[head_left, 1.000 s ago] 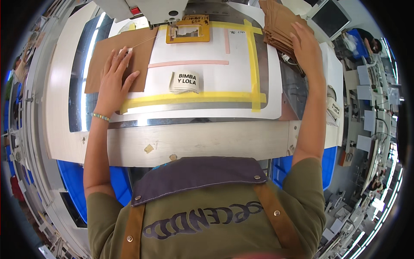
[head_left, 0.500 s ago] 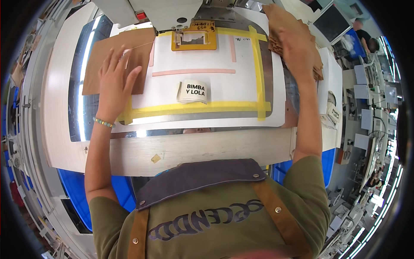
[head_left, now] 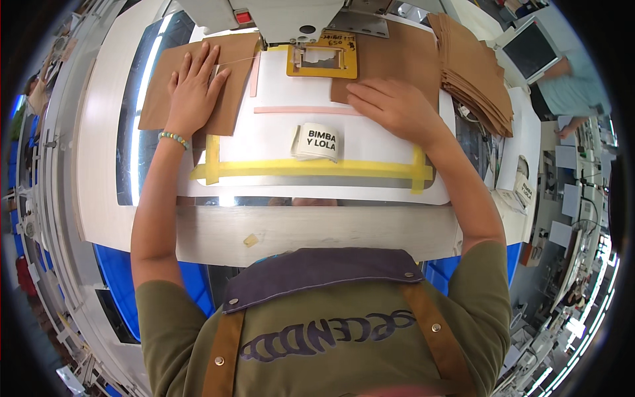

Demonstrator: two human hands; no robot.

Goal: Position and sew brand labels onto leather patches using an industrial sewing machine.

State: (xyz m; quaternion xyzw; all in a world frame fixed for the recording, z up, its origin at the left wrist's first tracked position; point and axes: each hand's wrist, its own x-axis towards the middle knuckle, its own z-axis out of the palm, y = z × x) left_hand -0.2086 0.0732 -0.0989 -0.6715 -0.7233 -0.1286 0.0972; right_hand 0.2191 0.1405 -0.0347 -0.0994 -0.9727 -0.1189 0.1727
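Brown and flat, the right panel (head_left: 402, 56) lies on the white sheet (head_left: 274, 135) just right of the yellow frame (head_left: 338, 41), and our right hand (head_left: 397, 111) covers part of its near edge, fingers together, though we cannot tell whether the thumb pinches it. Our left hand (head_left: 194, 89) rests palm down on the left panel (head_left: 236, 79), thumb apart from the fingers. Around them we see the machine (head_left: 291, 18), folded labels (head_left: 316, 142) and a fanned brown pile (head_left: 475, 76).
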